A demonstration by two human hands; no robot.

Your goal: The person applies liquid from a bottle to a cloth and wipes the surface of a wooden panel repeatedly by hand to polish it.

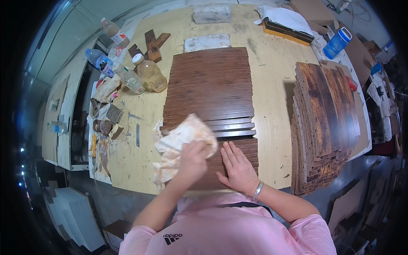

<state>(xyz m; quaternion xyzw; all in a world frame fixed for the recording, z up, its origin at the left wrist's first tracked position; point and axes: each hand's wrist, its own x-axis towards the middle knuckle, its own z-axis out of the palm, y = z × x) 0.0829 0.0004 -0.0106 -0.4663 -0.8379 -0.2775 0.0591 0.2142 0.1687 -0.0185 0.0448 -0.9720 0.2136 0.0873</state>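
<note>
A stack of narrow dark brown wooden strips [208, 85] lies side by side in front of me, with a dark gap across it near my hands. My left hand [194, 159] is closed on a white cloth [182, 136] with orange-brown stains, which lies bunched over the left part of the strips. The fingertips are partly hidden in its folds. Flat on the near strips, just below the gap, rests my right hand [239, 170], fingers stretched out. A silver bracelet [258, 190] circles that wrist.
On the pale table [272, 89], a pile of mottled brown boards [325, 114] stands at the right. Several bottles, among them a round jug [151, 74], stand at the left near scraps and rags. Far right are a blue bottle [338, 43] and a cloth-topped box [287, 27].
</note>
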